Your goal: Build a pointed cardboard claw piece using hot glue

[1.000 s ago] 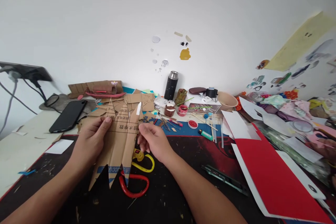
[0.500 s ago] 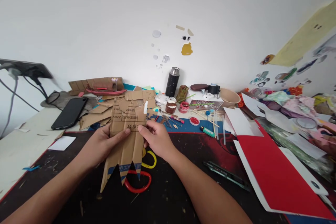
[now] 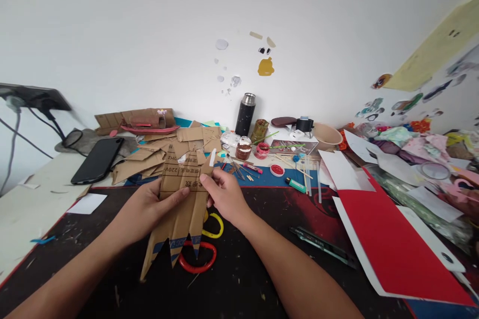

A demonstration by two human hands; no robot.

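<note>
Between my hands is a brown piece of cardboard (image 3: 178,219) with printed writing, lengthwise creases and a lower edge cut into points with blue print. My left hand (image 3: 155,207) grips its left side, thumb lying across the front. At the upper right edge, my right hand (image 3: 224,192) pinches it between thumb and fingers, which are partly hidden behind. A small white strip (image 3: 212,157) shows at the top right corner of the cardboard. Scissors with a red handle loop (image 3: 204,264) and a yellow handle loop (image 3: 216,229) lie beneath, their blades hidden by the cardboard.
Cardboard scraps (image 3: 144,162) pile up behind, with a black phone (image 3: 98,160) to their left. A black flask (image 3: 245,115) and paint jars (image 3: 244,148) stand near the wall. On the right lie a utility knife (image 3: 322,245) and red card (image 3: 404,249).
The cardboard has tilted slightly, its top leaning right and its lower left point shifting left and down. Both hands keep hold of it. The camera view has shifted a little.
</note>
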